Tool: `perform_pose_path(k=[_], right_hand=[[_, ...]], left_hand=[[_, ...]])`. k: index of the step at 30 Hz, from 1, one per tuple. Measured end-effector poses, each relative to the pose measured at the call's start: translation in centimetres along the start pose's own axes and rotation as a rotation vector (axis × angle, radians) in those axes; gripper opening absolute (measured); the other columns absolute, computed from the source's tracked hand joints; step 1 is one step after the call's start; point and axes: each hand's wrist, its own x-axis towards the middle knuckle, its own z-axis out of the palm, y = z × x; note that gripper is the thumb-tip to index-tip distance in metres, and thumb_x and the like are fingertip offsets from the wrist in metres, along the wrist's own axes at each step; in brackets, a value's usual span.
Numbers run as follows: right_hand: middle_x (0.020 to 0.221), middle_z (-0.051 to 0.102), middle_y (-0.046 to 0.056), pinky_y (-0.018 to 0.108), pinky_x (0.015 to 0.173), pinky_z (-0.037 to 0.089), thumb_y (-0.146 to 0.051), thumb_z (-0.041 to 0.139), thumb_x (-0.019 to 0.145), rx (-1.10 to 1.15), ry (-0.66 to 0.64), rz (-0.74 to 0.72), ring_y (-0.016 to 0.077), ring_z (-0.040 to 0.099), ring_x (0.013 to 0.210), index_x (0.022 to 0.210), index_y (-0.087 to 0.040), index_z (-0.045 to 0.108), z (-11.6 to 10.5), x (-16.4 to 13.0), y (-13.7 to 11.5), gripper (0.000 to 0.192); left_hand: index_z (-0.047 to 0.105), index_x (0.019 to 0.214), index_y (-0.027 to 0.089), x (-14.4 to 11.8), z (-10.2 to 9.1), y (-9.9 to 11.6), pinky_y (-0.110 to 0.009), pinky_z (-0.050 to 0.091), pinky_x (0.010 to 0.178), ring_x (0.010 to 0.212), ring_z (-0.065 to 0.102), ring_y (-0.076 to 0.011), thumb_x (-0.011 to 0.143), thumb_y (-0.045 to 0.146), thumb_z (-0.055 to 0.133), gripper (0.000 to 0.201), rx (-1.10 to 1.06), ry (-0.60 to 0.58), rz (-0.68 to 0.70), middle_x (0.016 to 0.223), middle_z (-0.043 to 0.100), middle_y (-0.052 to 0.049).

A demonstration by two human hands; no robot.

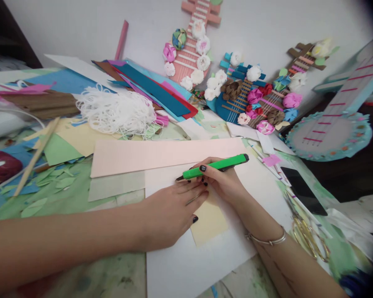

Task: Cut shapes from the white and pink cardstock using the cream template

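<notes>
Covering most of the view, the table (118,277) is littered with paper scraps, and a white sheet (189,265) lies on it nearest the camera. Above that sheet a long pink strip (149,155) stretches across, its lower edge just beside the hands. A tangle of white string (118,111) sits behind the strip, with a fan of coloured paper (155,89) further back. Three paper guitars decorated with flowers lean at the far edge: a pink one (191,49), a blue one (239,99) and a pale teal one (332,128). A black phone (303,194) lies to the right of the sheet, with gold scissors (307,236) near it.

The left hand (170,211) lies flat, fingers together and stretched out, pressing down a small cream card (209,223) on the white sheet. The right hand (224,182), with a bangle (267,240) on its wrist, pinches a green pen (216,166) between thumb and fingers. The pen lies nearly level, its dark tip pointing left and touching the sheet just above the left fingertips, at the card's upper edge.
</notes>
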Motion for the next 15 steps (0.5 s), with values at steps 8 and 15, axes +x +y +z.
perform_pose_path(k=[8, 15], right_hand=[[0.070, 0.070, 0.004, 0.026, 0.057, 0.045, -0.032, 0.079, 0.072, -0.032, 0.032, -0.011, 0.0134, 0.059, 0.062, 0.073, -0.018, 0.071, -0.21, 0.09, 0.11, 0.017], [0.070, 0.069, 0.004, 0.027, 0.058, 0.045, -0.031, 0.078, 0.072, -0.033, 0.043, -0.017, 0.0137, 0.059, 0.062, 0.073, -0.017, 0.071, -0.25, 0.02, 0.22, 0.016]], left_hand=[[0.028, 0.151, 0.003, 0.01, -0.19, 0.10, -0.047, 0.022, 0.119, 0.147, 0.020, -0.0311, 0.102, 0.029, 0.026, 0.055, 0.017, -0.026, 0.008, 0.157, 0.022, -0.018], [0.028, 0.151, 0.004, 0.10, 0.15, -0.14, -0.047, 0.022, 0.119, 0.147, 0.021, -0.0313, 0.102, 0.029, 0.027, 0.055, 0.010, -0.007, 0.007, 0.157, 0.024, -0.018]])
